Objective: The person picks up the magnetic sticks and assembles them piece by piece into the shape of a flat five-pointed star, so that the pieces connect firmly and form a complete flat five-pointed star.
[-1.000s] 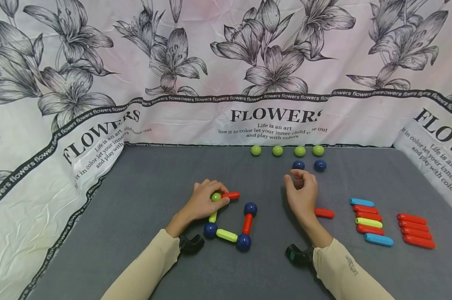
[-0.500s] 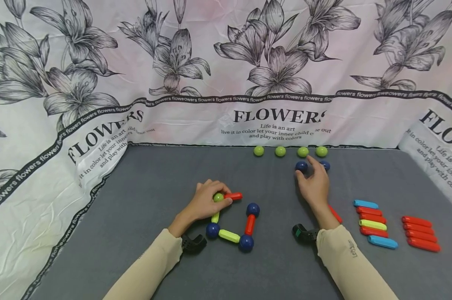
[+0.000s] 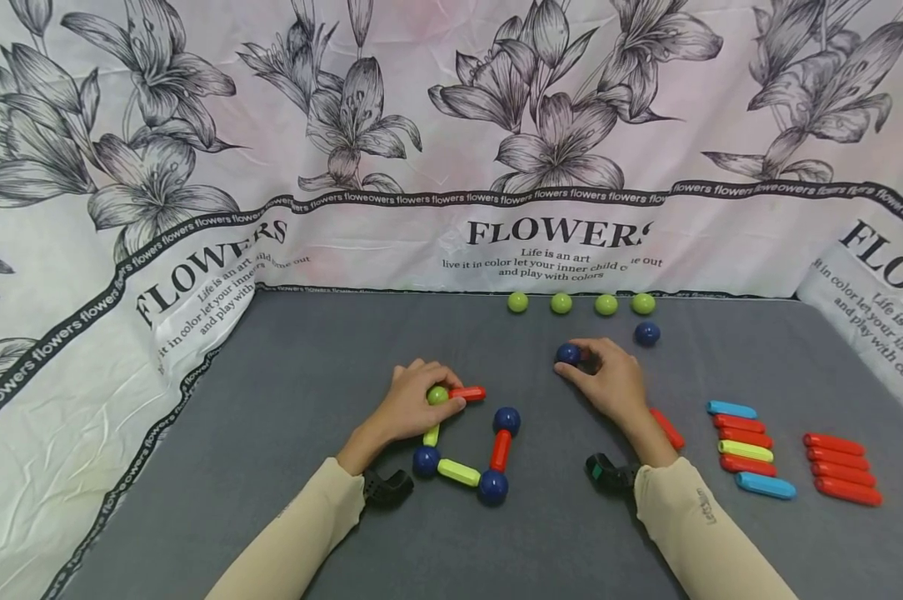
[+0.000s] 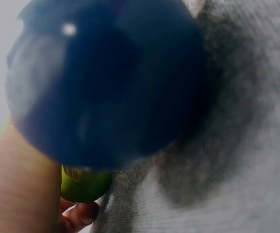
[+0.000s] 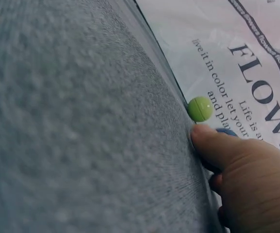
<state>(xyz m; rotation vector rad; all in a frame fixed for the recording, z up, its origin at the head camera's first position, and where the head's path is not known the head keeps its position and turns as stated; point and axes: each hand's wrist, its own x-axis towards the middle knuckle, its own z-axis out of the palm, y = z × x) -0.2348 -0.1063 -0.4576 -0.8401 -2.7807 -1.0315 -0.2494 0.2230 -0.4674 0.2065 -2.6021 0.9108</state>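
My left hand (image 3: 414, 404) grips a green ball (image 3: 438, 395) at the corner of a ball-and-rod shape. A red rod (image 3: 468, 393) points right from that ball. Yellow-green rods (image 3: 459, 472), blue balls (image 3: 493, 486) and another red rod (image 3: 501, 450) form the other sides, ending at a blue ball (image 3: 507, 420). Close to the left wrist camera, a blue ball (image 4: 106, 82) hides much of that view. My right hand (image 3: 612, 383) pinches a loose blue ball (image 3: 568, 354) between thumb and fingers; in the right wrist view the thumb mostly covers it.
Several green balls (image 3: 561, 303) line the table's back edge, with one blue ball (image 3: 647, 334) in front. A red rod (image 3: 667, 428) lies beside the right forearm. To the right are a mixed row of rods (image 3: 745, 450) and a row of red rods (image 3: 841, 468).
My right hand has reached the left blue ball of the back pair, taken hold of it and brought it left and nearer. My left hand has stayed on the green ball.
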